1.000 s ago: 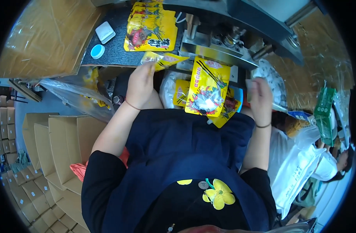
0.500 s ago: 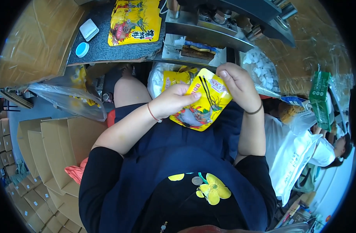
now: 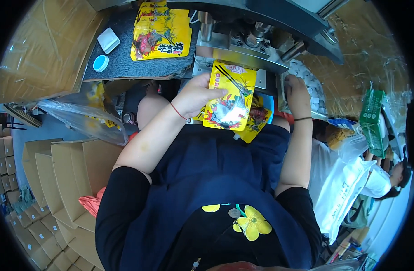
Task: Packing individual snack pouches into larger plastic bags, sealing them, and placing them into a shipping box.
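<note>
My left hand (image 3: pixel 199 97) pinches a yellow printed pouch (image 3: pixel 229 101) by its left edge, thumb on the front. The pouch's upper end lies at the metal jaw (image 3: pixel 243 56) of a press, and a strip of yellow shows higher up against the jaw. My right hand (image 3: pixel 298 98) is away from the pouch, at the near left edge of a clear bag of small white plastic pieces (image 3: pixel 313 86). Its fingers are curled, and whatever lies between them is hidden. Below the held pouch, more yellow pouches (image 3: pixel 256 122) lie in a blue-rimmed container over my lap.
Several yellow pouches (image 3: pixel 164 43) lie overlapped on the dark bench mat (image 3: pixel 121 63), beside a white square dish (image 3: pixel 108 39) and a blue-topped round tub (image 3: pixel 101 63). Cardboard boxes (image 3: pixel 67 176) stand at left. A large white sack (image 3: pixel 338 185) and a green box (image 3: pixel 372 117) are at right.
The pouch has moved up to the press in my left hand and turned more upright. My right hand has let go of it and shifted right to the bag of white pieces.
</note>
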`<state>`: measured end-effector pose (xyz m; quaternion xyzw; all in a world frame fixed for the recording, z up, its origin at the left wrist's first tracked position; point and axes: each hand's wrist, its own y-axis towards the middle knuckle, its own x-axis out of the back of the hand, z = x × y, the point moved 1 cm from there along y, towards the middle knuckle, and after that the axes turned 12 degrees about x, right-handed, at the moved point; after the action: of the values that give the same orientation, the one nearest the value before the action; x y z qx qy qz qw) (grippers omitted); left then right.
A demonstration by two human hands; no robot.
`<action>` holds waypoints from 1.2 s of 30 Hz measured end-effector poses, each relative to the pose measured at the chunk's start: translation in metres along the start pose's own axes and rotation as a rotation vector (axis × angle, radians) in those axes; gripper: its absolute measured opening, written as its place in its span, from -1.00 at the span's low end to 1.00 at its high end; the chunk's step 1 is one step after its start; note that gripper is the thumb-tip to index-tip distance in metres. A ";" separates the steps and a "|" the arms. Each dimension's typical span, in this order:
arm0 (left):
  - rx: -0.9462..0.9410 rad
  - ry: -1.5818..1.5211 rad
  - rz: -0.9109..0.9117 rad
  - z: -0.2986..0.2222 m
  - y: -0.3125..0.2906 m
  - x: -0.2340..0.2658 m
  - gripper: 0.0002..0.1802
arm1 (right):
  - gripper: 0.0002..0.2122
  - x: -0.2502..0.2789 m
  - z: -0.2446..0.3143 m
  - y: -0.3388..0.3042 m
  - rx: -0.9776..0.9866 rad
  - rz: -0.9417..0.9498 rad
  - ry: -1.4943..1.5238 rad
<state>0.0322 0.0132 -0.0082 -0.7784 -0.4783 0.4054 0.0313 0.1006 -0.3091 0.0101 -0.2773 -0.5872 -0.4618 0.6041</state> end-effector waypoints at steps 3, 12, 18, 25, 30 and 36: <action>-0.511 0.681 -0.814 -0.027 -0.009 0.027 -0.43 | -0.75 -0.007 -0.005 -0.007 0.075 -0.283 0.061; -0.665 1.993 -0.975 -0.026 -0.057 0.068 -0.57 | -0.81 0.029 0.034 -0.024 0.063 -0.437 0.134; -0.557 0.760 -0.650 -0.001 -0.067 0.053 -0.80 | -0.84 0.032 0.112 -0.013 0.373 -0.177 0.575; -0.204 0.384 -0.277 0.027 -0.042 -0.017 -0.72 | -0.84 0.043 0.139 0.012 0.427 -0.247 0.652; -0.121 0.279 0.001 0.047 -0.028 -0.032 -0.65 | -0.80 0.055 0.114 -0.002 0.397 0.123 0.718; 0.048 0.089 0.027 0.043 -0.017 -0.025 -0.65 | -0.71 0.049 0.047 -0.004 0.105 -0.127 -0.014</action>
<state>-0.0139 -0.0110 -0.0146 -0.8011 -0.4559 0.3823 0.0654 0.0702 -0.2812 0.0638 -0.2105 -0.6312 -0.4660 0.5832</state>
